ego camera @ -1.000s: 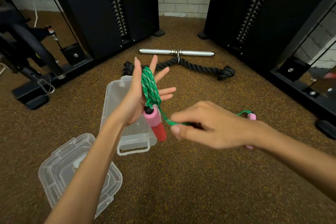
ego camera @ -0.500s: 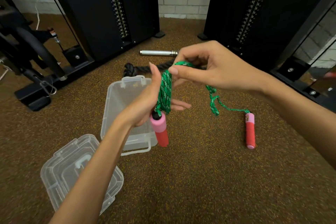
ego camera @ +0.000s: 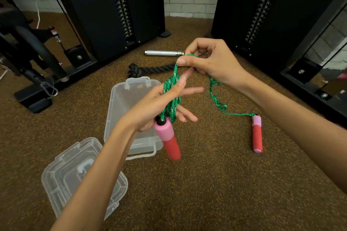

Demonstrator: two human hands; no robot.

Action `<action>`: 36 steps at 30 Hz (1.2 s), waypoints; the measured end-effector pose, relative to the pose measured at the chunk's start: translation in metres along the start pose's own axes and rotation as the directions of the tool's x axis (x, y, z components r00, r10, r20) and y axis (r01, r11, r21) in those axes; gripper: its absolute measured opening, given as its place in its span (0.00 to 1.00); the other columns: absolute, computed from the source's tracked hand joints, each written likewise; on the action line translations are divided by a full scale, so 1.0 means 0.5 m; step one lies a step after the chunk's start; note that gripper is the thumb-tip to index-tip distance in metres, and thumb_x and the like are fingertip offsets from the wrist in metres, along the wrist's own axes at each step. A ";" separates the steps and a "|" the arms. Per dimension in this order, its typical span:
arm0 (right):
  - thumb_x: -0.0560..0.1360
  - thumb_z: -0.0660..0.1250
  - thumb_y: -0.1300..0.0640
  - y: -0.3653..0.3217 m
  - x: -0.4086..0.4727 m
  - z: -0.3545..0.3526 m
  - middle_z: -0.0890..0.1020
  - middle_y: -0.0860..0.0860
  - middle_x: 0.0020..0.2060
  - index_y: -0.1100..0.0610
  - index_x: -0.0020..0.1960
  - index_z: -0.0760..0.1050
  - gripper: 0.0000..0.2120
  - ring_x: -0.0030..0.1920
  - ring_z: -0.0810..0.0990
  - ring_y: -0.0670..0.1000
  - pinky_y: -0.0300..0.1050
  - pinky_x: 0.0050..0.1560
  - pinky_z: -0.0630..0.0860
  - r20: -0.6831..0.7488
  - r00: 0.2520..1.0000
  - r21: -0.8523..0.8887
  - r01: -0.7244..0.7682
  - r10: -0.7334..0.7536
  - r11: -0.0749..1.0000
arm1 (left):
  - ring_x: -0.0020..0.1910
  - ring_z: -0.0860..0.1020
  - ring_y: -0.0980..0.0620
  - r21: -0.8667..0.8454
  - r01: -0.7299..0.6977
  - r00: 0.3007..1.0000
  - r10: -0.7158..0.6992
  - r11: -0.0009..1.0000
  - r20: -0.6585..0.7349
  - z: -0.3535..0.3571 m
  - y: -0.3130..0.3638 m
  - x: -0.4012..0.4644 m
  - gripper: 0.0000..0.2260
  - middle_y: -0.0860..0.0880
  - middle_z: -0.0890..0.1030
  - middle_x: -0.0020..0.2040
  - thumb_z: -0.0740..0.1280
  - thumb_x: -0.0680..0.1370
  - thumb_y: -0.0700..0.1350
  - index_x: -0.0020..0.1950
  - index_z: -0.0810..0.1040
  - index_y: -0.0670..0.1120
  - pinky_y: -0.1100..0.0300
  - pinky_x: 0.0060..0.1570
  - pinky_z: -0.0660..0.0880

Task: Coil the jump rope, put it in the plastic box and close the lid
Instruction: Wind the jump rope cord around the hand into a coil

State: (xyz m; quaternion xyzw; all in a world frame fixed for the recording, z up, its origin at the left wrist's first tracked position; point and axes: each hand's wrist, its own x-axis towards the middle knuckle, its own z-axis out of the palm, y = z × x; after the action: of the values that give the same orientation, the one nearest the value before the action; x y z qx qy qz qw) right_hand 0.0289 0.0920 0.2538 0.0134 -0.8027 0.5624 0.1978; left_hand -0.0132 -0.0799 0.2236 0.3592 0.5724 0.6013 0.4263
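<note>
Two black weight machines (ego camera: 105, 9) flank a speckled brown floor (ego camera: 206, 184), where a clear plastic box (ego camera: 129, 103) stands open with its lid (ego camera: 75, 172) lying apart in front of it. The green jump rope (ego camera: 171, 99) is wound in coils around the spread fingers (ego camera: 193, 91) of the left hand (ego camera: 157, 107), one pink-and-red handle (ego camera: 168, 138) hanging below. The right hand (ego camera: 212, 62) pinches the rope's loose length, which trails to the other handle (ego camera: 256, 133) on the floor.
</note>
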 end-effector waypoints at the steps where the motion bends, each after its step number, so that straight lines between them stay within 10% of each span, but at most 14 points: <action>1: 0.69 0.74 0.62 0.006 0.002 0.000 0.77 0.44 0.23 0.60 0.37 0.75 0.08 0.23 0.72 0.38 0.27 0.27 0.66 -0.002 1.000 0.007 -0.017 0.017 1.000 | 0.36 0.84 0.48 0.002 -0.001 1.000 0.001 1.000 0.006 -0.002 0.000 0.000 0.23 0.51 0.81 0.59 0.56 0.76 0.54 0.72 0.60 0.59 0.64 0.32 0.78; 8: 0.72 0.71 0.60 0.045 0.005 0.003 0.75 0.43 0.23 0.58 0.36 0.77 0.07 0.24 0.67 0.39 0.29 0.27 0.64 0.027 0.998 0.047 -0.064 0.062 0.997 | 0.26 0.80 0.53 0.035 0.005 1.000 -0.005 0.999 0.011 -0.009 -0.004 -0.003 0.20 0.43 0.85 0.48 0.53 0.77 0.56 0.69 0.66 0.58 0.65 0.25 0.73; 20: 0.76 0.67 0.60 0.055 0.002 0.003 0.76 0.49 0.32 0.50 0.40 0.80 0.08 0.31 0.72 0.42 0.32 0.33 0.69 0.079 0.997 0.030 -0.029 0.027 0.999 | 0.33 0.83 0.49 0.010 0.013 0.999 -0.014 1.000 0.037 -0.009 0.000 -0.010 0.19 0.48 0.82 0.59 0.56 0.78 0.51 0.69 0.69 0.53 0.65 0.27 0.76; 30: 0.80 0.59 0.58 0.112 -0.034 0.017 0.68 0.53 0.27 0.76 0.42 0.72 0.19 0.26 0.64 0.42 0.33 0.27 0.61 0.040 0.994 -0.003 -0.101 0.101 0.995 | 0.30 0.82 0.51 -0.021 -0.104 0.994 0.105 0.994 0.037 -0.006 0.036 -0.018 0.17 0.48 0.82 0.57 0.55 0.78 0.51 0.67 0.70 0.56 0.65 0.26 0.74; 36: 0.80 0.58 0.56 0.169 -0.076 0.041 0.64 0.47 0.26 0.61 0.33 0.67 0.18 0.26 0.61 0.41 0.37 0.27 0.60 0.006 0.987 -0.055 -0.161 0.161 0.985 | 0.30 0.82 0.52 -0.052 -0.179 0.983 0.177 0.982 -0.046 -0.011 0.044 -0.020 0.20 0.49 0.82 0.58 0.54 0.78 0.52 0.69 0.67 0.55 0.66 0.25 0.74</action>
State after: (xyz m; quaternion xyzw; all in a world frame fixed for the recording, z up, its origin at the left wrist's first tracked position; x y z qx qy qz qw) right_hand 0.0371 0.0967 0.1595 -0.0538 -0.8173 0.5544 0.1477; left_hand -0.0166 -0.0910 0.2456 0.3843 0.5294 0.6602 0.3689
